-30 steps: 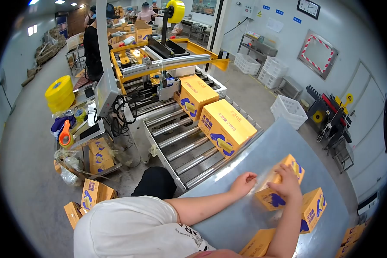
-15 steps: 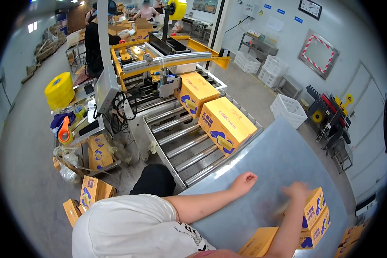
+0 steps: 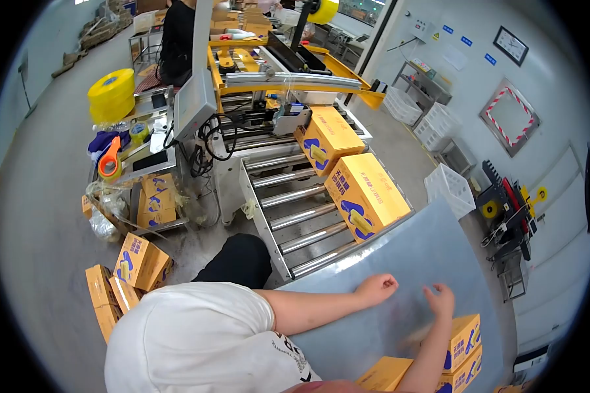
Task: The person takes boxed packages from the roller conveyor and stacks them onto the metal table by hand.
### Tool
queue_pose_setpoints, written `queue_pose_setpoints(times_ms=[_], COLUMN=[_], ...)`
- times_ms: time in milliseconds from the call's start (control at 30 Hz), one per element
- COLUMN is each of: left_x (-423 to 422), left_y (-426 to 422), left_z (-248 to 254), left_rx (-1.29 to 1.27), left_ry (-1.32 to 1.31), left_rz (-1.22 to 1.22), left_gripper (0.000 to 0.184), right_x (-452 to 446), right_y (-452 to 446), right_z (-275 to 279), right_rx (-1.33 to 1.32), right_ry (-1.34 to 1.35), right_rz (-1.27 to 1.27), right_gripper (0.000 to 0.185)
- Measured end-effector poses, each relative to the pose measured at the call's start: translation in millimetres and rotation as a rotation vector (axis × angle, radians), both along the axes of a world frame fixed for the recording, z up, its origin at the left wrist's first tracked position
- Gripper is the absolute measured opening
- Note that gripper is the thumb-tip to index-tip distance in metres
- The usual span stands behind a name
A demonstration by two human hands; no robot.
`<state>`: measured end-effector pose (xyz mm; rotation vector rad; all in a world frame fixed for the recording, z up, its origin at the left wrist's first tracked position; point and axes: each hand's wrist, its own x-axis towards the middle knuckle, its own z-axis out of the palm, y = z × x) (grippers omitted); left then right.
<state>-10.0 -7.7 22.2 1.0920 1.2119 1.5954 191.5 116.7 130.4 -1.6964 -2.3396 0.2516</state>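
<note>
Over the grey metal table, my left hand (image 3: 377,289) is loosely closed with its fingers curled and nothing seen in them. My right hand (image 3: 441,299) is raised facing it, fingers apart and nothing in its grasp. Two stacked yellow cartons (image 3: 464,340) with blue print stand just beyond my right wrist. Another yellow carton (image 3: 385,374) lies at the bottom edge, partly covered by my right forearm. On the rollers ahead sits a sealed-looking yellow carton (image 3: 368,195), touching a second carton (image 3: 329,139) behind it; neither hand touches them.
A roller conveyor (image 3: 301,226) runs from the metal table (image 3: 400,262) into a carton sealing machine (image 3: 295,82). To the left are a cart with an orange tape dispenser (image 3: 109,160), yellow tape rolls (image 3: 111,96) and floor cartons (image 3: 137,262). A person (image 3: 177,46) works beyond.
My right hand has moved away from the stacked cartons toward my left hand, and its fingers now show clearly. The camera view has shifted. The cartons on the rollers look unmoved.
</note>
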Motion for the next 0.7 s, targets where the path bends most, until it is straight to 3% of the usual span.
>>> queue_pose_setpoints(times_ms=[433, 700], left_x=[-3.3, -10.4], left_y=[-5.2, 3.7], left_z=[4.8, -15.6], left_rx=[0.033, 0.120], left_ry=[0.123, 0.542], left_rz=[-0.003, -0.096], left_gripper=[0.025, 0.039], right_x=[7.3, 4.9], right_y=[8.1, -9.2], right_z=[-14.2, 0.6], right_rx=[0.018, 0.048], right_ry=[0.072, 0.110], right_rz=[0.066, 0.068], right_gripper=[0.047, 0.047])
